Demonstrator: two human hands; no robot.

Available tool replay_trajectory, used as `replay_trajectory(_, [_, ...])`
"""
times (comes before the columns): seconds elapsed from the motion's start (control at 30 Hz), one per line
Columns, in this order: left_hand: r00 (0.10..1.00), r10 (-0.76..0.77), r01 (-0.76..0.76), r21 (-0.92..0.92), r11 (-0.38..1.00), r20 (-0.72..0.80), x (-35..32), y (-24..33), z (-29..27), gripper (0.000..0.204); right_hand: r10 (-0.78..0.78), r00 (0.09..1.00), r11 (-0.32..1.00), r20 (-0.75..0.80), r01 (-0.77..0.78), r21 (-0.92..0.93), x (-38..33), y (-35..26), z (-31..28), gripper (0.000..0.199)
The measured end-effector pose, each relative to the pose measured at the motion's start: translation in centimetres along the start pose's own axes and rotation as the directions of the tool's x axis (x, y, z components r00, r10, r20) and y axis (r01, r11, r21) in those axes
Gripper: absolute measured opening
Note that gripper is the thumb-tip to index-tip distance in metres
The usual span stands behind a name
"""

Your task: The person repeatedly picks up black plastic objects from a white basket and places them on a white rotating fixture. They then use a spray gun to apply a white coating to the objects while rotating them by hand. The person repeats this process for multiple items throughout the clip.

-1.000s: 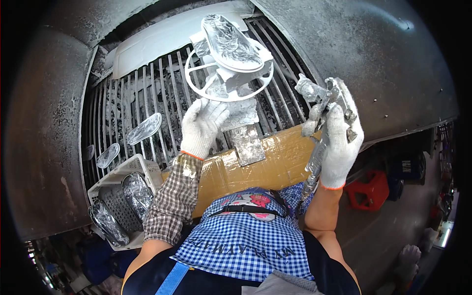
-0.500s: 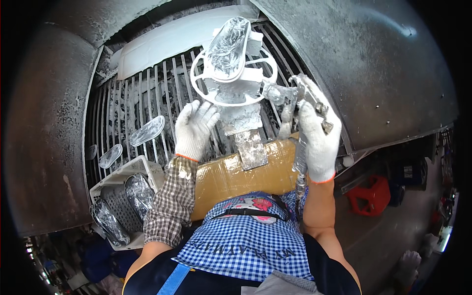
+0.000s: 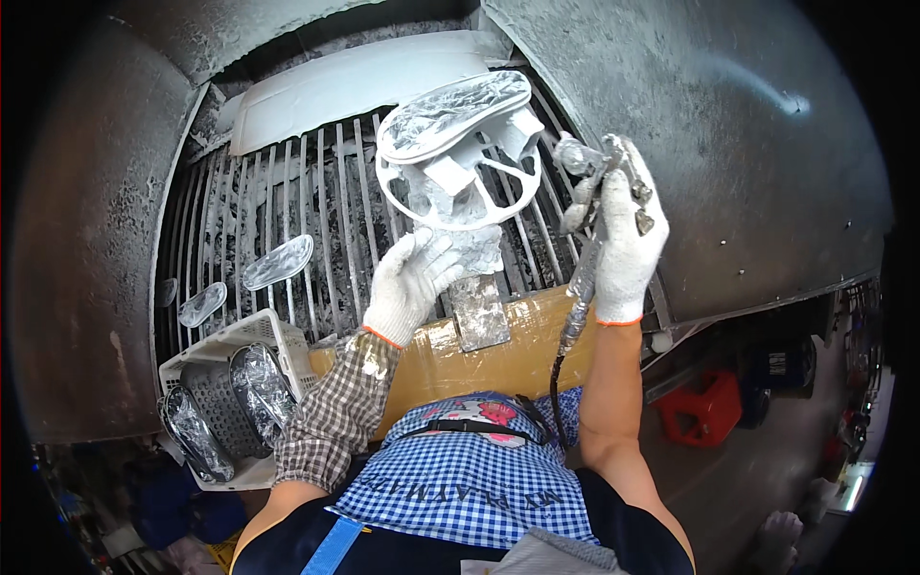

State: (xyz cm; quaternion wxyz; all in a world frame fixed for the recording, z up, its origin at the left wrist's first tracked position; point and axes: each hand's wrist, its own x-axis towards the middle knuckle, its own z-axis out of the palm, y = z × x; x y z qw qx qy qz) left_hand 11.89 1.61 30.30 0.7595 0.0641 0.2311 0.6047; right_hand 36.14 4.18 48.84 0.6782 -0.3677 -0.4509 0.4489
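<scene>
My right hand (image 3: 630, 230), in a white glove, is wrapped round a spray gun (image 3: 583, 158) coated in grey-white residue, its hose running down toward my apron. The gun's front is right of a white spoked turntable wheel (image 3: 522, 199). On blocks above the wheel lies a shoe-sole-shaped piece (image 3: 455, 110) with a white rim and crinkled shiny film over its middle. My left hand (image 3: 412, 286), also gloved, is just below the wheel's near rim, fingers stretched and holding nothing; whether the fingertips touch the rim I cannot tell.
Metal slats (image 3: 326, 211) lie beneath, between booth walls (image 3: 709, 163). Smaller film-covered oval pieces (image 3: 278, 263) stand at left. A pale crate (image 3: 307, 350) holds two film-covered pieces (image 3: 259, 383). A tape-covered brown box (image 3: 537, 331) lies before me; a red stool (image 3: 700, 407) stands right.
The wheel has turned, swinging the sole-shaped piece from nearly upright to slanting across. My left hand has moved down and right; the spray gun is tilted differently in my right hand.
</scene>
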Motion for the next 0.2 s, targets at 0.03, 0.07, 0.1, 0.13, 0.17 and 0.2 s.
replay_trajectory(0.03, [1.0,-0.003,0.003,0.002,1.0,0.004,-0.1,0.0,0.4,0.043,0.003,1.0,1.0,-0.018,-0.003,0.017,0.2,-0.1,-0.4,0.05])
replay_trajectory(0.07, [1.0,0.001,-0.001,0.009,1.0,0.016,-0.2,-0.1,0.7,0.046,-0.014,0.999,1.0,-0.034,0.013,-0.012,0.1,-0.3,-0.6,0.05])
replay_trajectory(0.1, [1.0,0.01,-0.01,0.016,1.0,0.019,-0.3,-0.1,1.0,0.047,-0.031,0.998,0.999,-0.049,0.029,-0.041,-0.1,-0.5,-0.8,0.05])
replay_trajectory(0.13, [1.0,0.019,-0.019,0.022,1.0,0.021,-0.3,-0.1,1.4,0.048,-0.08,0.993,0.995,-0.092,0.075,-0.06,-0.2,-0.7,-0.5,0.049])
replay_trajectory(0.17, [0.999,0.029,-0.029,0.028,0.999,0.022,-0.3,0.0,1.7,0.049,-0.077,0.992,0.994,-0.096,0.069,-0.081,-0.3,-0.6,-0.7,0.053])
replay_trajectory(0.2, [0.999,0.032,-0.034,0.041,0.999,0.027,-0.2,0.0,1.8,0.052,-0.073,0.992,0.993,-0.101,0.063,-0.102,-0.5,-0.5,-1.4,0.057])
